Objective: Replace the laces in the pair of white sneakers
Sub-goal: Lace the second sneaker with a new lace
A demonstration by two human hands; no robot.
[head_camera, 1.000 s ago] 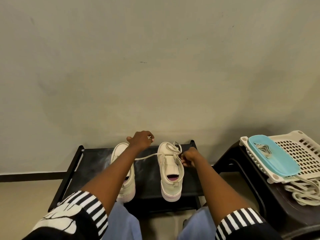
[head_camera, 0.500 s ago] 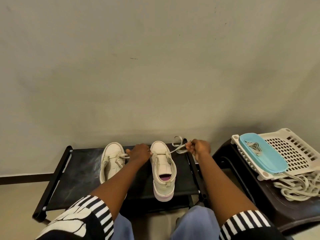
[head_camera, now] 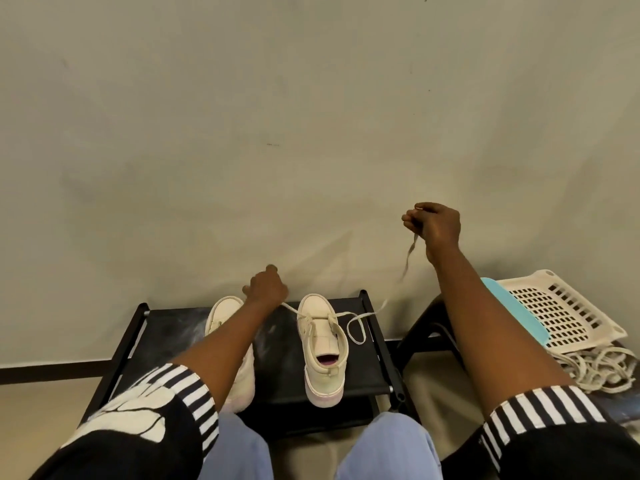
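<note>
Right-side white high-top sneaker (head_camera: 322, 344): upright on the low black metal-framed rack (head_camera: 363, 368), toe to the wall, heel toward the camera. Tongue bare; laced only across the eyelet pair nearest the toe. Left-side white sneaker (head_camera: 223, 310): same rack, same heading, apart from the first, mostly hidden under the left forearm. Cannot tell its lacing.

Flat cream fabric lace (head_camera: 346, 315): threaded through the right-side sneaker's front eyelets. Left run: short and straight, up to the left hand (head_camera: 265, 289). Right run: loose loop on the rack just beside the sneaker, out past the rack's right rail, then up, blurred, to the right hand (head_camera: 434, 225).

Left hand: low, just above the rack between the two toes, fingers curled closed on the lace end. Actual contact hidden behind the knuckles. Right hand: raised high and out to the right, in front of the wall, fingertips clamped together on the other lace end.

Right of the rack: dark plastic stool (head_camera: 429, 320). On it, a white perforated plastic basket (head_camera: 568, 313), tilted, with a light blue flat plastic lid (head_camera: 519, 317) against its near-left side, partly hidden by the right forearm. Tangle of cream spare laces (head_camera: 599, 367) on the stool top just in front of the basket, touching its edge.

Also in view: plain beige wall (head_camera: 311, 133), black-and-white striped sleeve cuffs (head_camera: 187, 386), light blue trousers (head_camera: 384, 445) along the bottom edge.
</note>
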